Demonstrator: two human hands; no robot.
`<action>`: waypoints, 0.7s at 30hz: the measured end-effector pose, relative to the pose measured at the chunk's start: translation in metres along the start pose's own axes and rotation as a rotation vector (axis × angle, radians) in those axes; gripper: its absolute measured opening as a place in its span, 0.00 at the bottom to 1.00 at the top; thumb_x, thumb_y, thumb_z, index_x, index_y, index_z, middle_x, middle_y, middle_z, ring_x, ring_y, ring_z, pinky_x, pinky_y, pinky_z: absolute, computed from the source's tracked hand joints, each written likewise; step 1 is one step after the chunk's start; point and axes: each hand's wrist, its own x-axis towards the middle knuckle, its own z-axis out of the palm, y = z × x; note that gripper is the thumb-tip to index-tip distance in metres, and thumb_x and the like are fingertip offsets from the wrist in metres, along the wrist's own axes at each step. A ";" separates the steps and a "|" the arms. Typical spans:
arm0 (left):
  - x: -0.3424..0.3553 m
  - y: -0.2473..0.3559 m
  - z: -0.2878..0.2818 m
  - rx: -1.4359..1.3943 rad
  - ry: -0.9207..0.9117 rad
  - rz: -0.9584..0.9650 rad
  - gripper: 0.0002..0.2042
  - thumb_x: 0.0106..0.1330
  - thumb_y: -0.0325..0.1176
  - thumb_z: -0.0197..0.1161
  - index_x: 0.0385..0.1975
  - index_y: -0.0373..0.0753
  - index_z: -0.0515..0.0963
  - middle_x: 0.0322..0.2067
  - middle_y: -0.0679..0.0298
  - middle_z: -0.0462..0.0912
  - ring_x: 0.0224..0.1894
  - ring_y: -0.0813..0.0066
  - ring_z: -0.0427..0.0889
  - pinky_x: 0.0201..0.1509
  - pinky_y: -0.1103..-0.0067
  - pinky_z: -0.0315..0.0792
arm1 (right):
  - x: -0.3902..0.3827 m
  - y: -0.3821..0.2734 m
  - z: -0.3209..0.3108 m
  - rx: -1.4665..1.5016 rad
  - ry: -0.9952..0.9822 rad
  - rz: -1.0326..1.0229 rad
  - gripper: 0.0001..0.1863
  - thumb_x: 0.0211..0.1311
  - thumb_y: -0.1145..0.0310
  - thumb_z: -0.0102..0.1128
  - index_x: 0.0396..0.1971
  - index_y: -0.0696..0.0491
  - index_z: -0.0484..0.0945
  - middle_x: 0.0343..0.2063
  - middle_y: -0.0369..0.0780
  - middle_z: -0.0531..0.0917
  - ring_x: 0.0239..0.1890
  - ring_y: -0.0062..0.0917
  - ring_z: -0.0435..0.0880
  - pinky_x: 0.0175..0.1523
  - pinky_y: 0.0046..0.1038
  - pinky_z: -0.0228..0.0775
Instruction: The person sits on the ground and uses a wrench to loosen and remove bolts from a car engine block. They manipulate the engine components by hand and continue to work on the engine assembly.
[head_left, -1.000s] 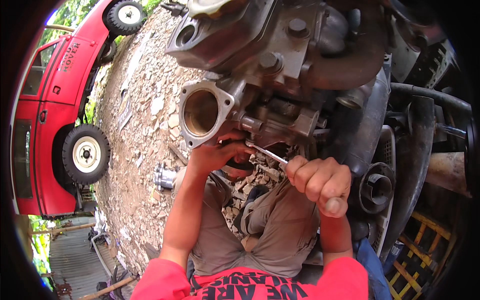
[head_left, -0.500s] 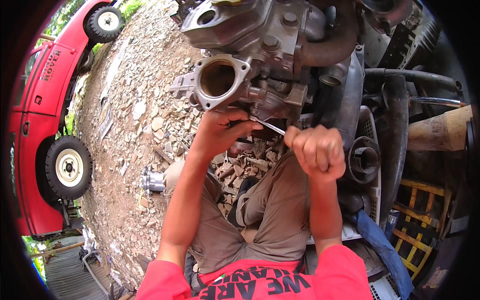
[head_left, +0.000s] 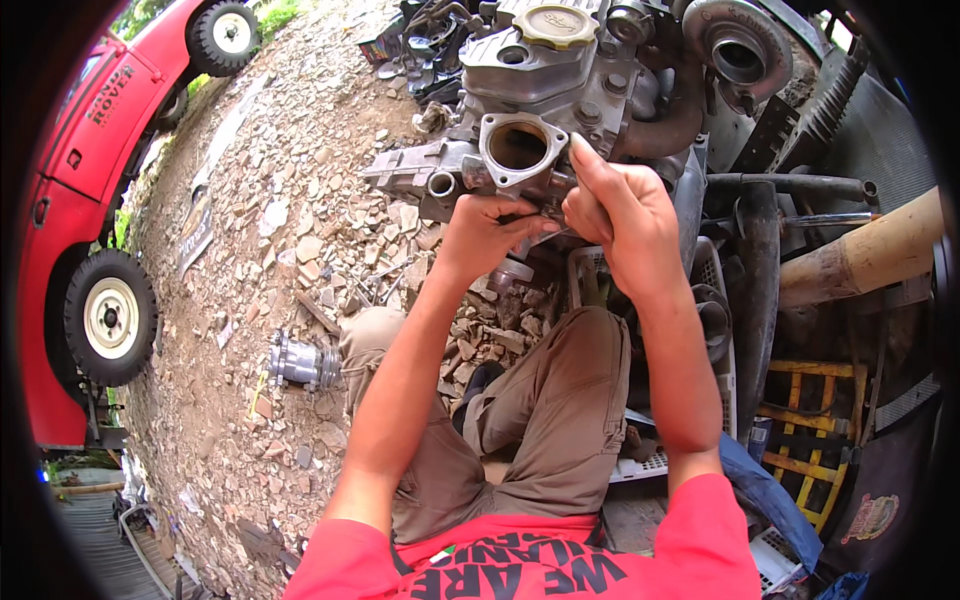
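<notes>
The engine stands in front of me, with an open three-cornered metal flange on its near side. Just below the flange, my left hand reaches in with its fingers drawn together; what lies between them is hidden. My right hand is raised beside the flange's right edge. Its fingers are curled, and the thumb side points up toward the engine. No tool shows plainly in either hand.
Gravel and broken stone cover the ground. A ribbed metal part lies beside my left knee. Pipes, a bamboo pole and a yellow crate-like frame crowd the right. A red vehicle stands at far left.
My right hand has moved up to the flange from lower right; the slim metal wrench it held no longer shows. My left hand has shifted right. The view has also shifted, revealing more of the engine.
</notes>
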 end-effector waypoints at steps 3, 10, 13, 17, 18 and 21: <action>0.003 0.002 0.002 -0.096 -0.004 -0.018 0.06 0.57 0.30 0.73 0.27 0.34 0.85 0.16 0.71 0.79 0.18 0.90 0.71 0.20 0.85 0.65 | 0.012 -0.011 0.010 -0.136 -0.048 0.077 0.28 0.71 0.55 0.56 0.10 0.53 0.68 0.11 0.25 0.65 0.16 0.06 0.59 0.21 0.17 0.49; 0.008 0.003 0.005 -0.215 0.096 0.121 0.05 0.56 0.23 0.68 0.25 0.31 0.77 0.19 0.67 0.79 0.19 0.83 0.76 0.20 0.82 0.70 | 0.028 -0.006 0.020 -0.350 -0.291 0.103 0.27 0.69 0.53 0.58 0.15 0.59 0.72 0.12 0.28 0.67 0.19 0.08 0.61 0.22 0.20 0.55; 0.006 0.009 0.004 -0.211 0.099 0.114 0.06 0.55 0.22 0.66 0.24 0.31 0.74 0.20 0.65 0.78 0.19 0.82 0.77 0.19 0.82 0.71 | 0.034 -0.008 0.020 -0.356 -0.344 0.057 0.30 0.69 0.51 0.57 0.15 0.62 0.72 0.11 0.31 0.67 0.18 0.11 0.62 0.22 0.23 0.58; 0.008 0.004 -0.005 -0.148 -0.007 0.061 0.04 0.57 0.26 0.64 0.25 0.32 0.78 0.20 0.66 0.81 0.22 0.82 0.79 0.23 0.81 0.73 | 0.035 -0.016 0.018 -0.500 -0.490 0.088 0.29 0.69 0.51 0.56 0.17 0.63 0.77 0.11 0.33 0.69 0.16 0.14 0.65 0.22 0.24 0.61; 0.005 0.001 -0.005 -0.118 0.033 0.077 0.04 0.57 0.26 0.64 0.25 0.32 0.79 0.20 0.66 0.81 0.23 0.83 0.79 0.24 0.81 0.73 | 0.032 -0.019 0.016 -0.542 -0.537 0.103 0.29 0.69 0.51 0.56 0.18 0.63 0.78 0.11 0.34 0.70 0.16 0.15 0.66 0.22 0.24 0.62; 0.000 -0.003 -0.004 -0.039 0.139 0.135 0.05 0.57 0.27 0.63 0.25 0.32 0.82 0.21 0.65 0.84 0.25 0.84 0.79 0.27 0.81 0.74 | 0.025 -0.028 0.008 -0.532 -0.562 0.143 0.29 0.69 0.50 0.56 0.19 0.62 0.79 0.11 0.35 0.72 0.15 0.14 0.68 0.22 0.23 0.62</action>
